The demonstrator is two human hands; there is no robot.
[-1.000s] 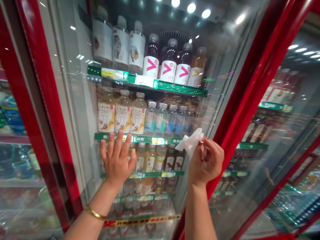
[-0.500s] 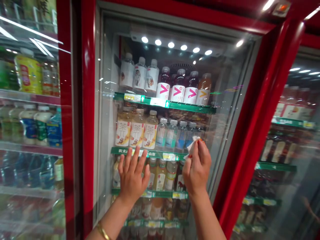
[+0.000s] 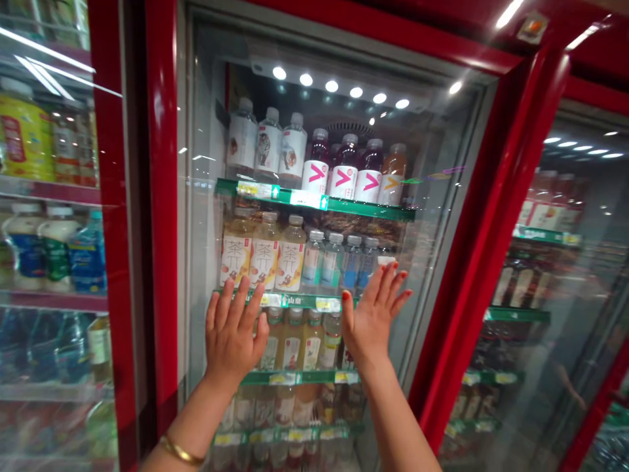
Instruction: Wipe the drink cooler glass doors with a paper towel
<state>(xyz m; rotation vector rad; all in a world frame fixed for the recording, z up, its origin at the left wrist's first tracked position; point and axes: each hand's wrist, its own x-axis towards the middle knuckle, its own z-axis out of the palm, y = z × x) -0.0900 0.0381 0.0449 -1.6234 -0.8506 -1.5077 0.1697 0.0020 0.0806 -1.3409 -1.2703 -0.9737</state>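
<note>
My left hand (image 3: 234, 334) lies flat with its fingers stretched upward against the glass door (image 3: 442, 170) of a red-framed drinks cooler. A gold bangle (image 3: 181, 452) circles that wrist. My right hand (image 3: 372, 321), with red nails, is spread on the same door further right. A small white edge, seemingly a tissue (image 3: 386, 260), shows just above its fingertips; the rest is hidden behind the hand. Beyond the glass, tea bottles (image 3: 264, 257) stand above my left hand, and blue-labelled bottles (image 3: 352, 265) stand near my right.
The thick red door frame (image 3: 501, 223) slants down on the right. Another glass-fronted cooler with bottles (image 3: 545, 203) stands beyond it. On the left, a red post (image 3: 162, 196) separates this door from shelves of jugs and bottles (image 3: 59, 249). Ceiling lights reflect in the glass.
My right hand has gone from pinching a crumpled white tissue to lying spread, with only a white edge showing. My left hand stays flat and sits slightly further left in the picture.
</note>
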